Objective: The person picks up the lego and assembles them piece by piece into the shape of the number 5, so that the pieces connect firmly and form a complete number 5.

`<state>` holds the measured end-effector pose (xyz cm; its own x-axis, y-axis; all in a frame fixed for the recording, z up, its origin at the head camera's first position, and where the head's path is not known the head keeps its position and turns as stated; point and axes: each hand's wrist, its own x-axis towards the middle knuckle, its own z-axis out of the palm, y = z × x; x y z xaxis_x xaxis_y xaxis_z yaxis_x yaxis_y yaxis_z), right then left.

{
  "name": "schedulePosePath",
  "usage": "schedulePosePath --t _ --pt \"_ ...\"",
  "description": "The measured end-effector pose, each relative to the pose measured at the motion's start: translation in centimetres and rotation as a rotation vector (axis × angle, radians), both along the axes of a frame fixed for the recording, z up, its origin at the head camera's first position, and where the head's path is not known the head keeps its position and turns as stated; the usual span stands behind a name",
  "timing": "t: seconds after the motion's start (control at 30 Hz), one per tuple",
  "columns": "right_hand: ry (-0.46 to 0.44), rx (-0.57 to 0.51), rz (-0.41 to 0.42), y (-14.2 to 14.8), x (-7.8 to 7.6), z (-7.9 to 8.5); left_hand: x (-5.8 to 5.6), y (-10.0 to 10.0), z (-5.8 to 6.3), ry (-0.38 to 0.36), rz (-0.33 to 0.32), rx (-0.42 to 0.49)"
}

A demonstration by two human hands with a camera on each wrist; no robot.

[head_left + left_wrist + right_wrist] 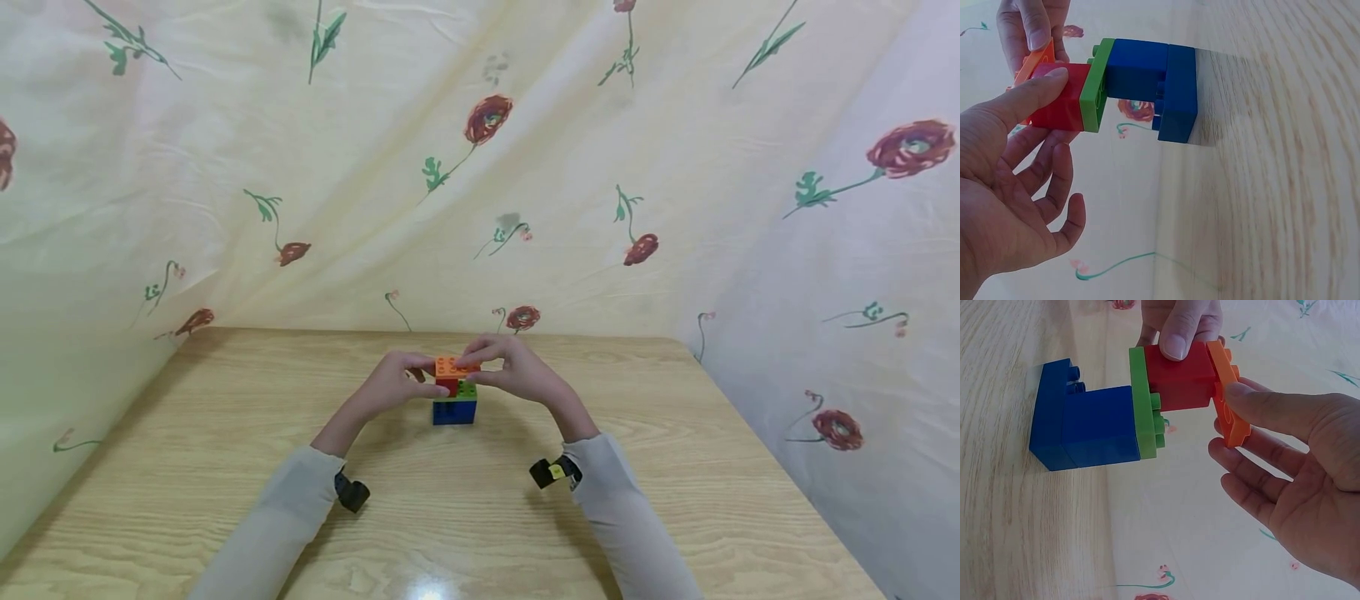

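A stack of toy building bricks stands on the table, held from both sides. At its base is a blue brick (1049, 422), with a second blue brick (1100, 428) above it and a thin green brick (1143, 415) on top. A red brick (1063, 112) sits on one end of the green brick. My left hand (390, 385) grips the red brick, thumb on one face and fingers behind. My right hand (519, 372) pinches a thin orange brick (1233, 428) between thumb and fingers. The orange brick lies at a slight slant over the red one and overhangs it.
The stack stands toward the far side of a light wood table (450, 517). A floral cloth (360, 167) hangs behind and along both sides. Each wrist wears a small black camera, the left wrist camera (352, 493) and the right wrist camera (543, 473).
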<state>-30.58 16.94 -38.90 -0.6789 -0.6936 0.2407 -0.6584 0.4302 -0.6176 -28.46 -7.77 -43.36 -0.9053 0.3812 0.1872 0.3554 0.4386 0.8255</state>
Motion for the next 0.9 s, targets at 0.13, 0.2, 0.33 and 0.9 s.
schedulePosePath --t 0.13,0.2,0.33,0.9 --pt "0.003 0.003 0.006 0.11 0.15 -0.03 0.29 0.14 0.01 0.003 0.002 0.003" --pt "0.000 0.003 0.006 0.16 0.25 -0.03 0.43 0.22 0.00 0.008 0.000 0.007" --pt "0.003 0.004 0.004 0.19 0.46 -0.07 0.71 0.38 -0.01 0.017 -0.004 0.013" --pt "-0.001 0.006 0.001 0.33 0.41 -0.17 0.54 0.39 -0.21 0.002 0.005 0.015"
